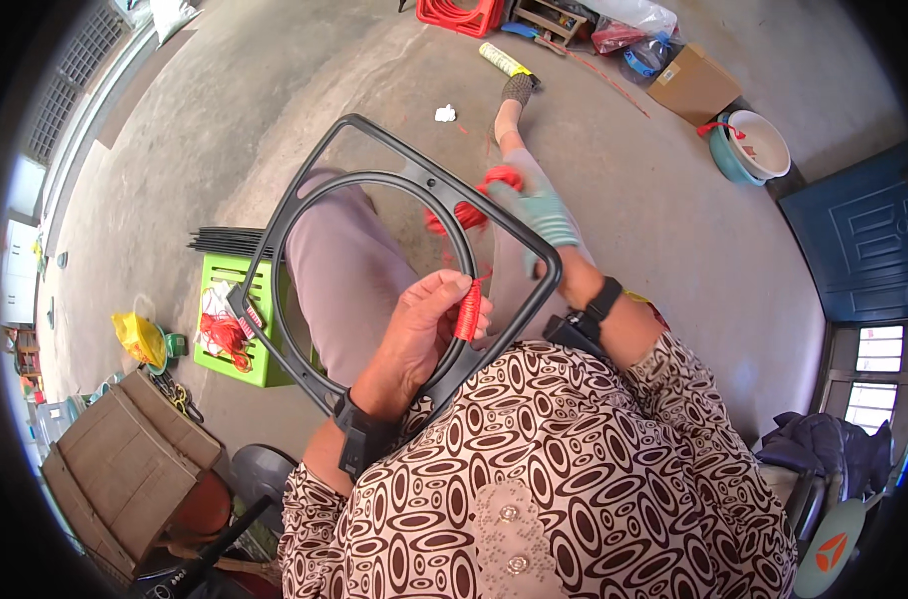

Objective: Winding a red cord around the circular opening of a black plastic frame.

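A black frame [444, 190] with a large round opening lies tilted over my lap. My left hand [436, 317] is bare and pinches the frame's ring at a tight winding of red cord [469, 311]. My right hand [540, 212], in a teal striped glove, is beyond the frame's right side, closed on a loose bundle of red cord [501, 178]. Part of that bundle shows through the opening, blurred. The right fingertips are partly hidden by the cord. Both wrists wear black straps with small devices.
On my left a lime-green stool [249, 372] carries more red cord [226, 335], with thin black rods [229, 241] behind it. A cardboard box [693, 84] and basins [756, 145] stand far right. A yellow-green roll [504, 60] lies by my outstretched foot.
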### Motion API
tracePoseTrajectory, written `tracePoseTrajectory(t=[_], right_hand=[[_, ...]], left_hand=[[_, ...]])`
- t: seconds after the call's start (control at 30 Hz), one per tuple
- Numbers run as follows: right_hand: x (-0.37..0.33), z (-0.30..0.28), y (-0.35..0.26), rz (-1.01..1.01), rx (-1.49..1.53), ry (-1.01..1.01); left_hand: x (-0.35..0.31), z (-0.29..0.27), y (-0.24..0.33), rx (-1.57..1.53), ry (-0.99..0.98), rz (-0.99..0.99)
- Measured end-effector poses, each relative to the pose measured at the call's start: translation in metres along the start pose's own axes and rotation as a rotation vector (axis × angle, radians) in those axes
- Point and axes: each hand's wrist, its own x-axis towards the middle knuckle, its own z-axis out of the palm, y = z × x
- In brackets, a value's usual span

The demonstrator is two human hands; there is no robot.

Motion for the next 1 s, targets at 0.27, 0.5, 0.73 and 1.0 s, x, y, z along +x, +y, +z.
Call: tracePoseTrajectory(t=[0.27, 0.5, 0.73, 1.0], right_hand=[[-0.035, 0.035, -0.014, 0.637, 0.881, -0.705], [-0.044, 0.033, -0.032, 0.453, 1.081, -0.974], [-0.043, 0.004, -0.021, 0.309, 0.332, -0.636], [-0.058, -0.066, -0.007, 0.211, 0.71, -0.117]], left_hand=[[0.002, -0.003, -0.008, -0.105, -0.047, 0.005], [0.003, 0.007, -0.01, 0.006, 0.04, 0.273], [0.007, -0.011, -0.013, 0.0, 0.034, 0.251], [0.003, -0.007, -0.002, 0.067, 0.023, 0.101]])
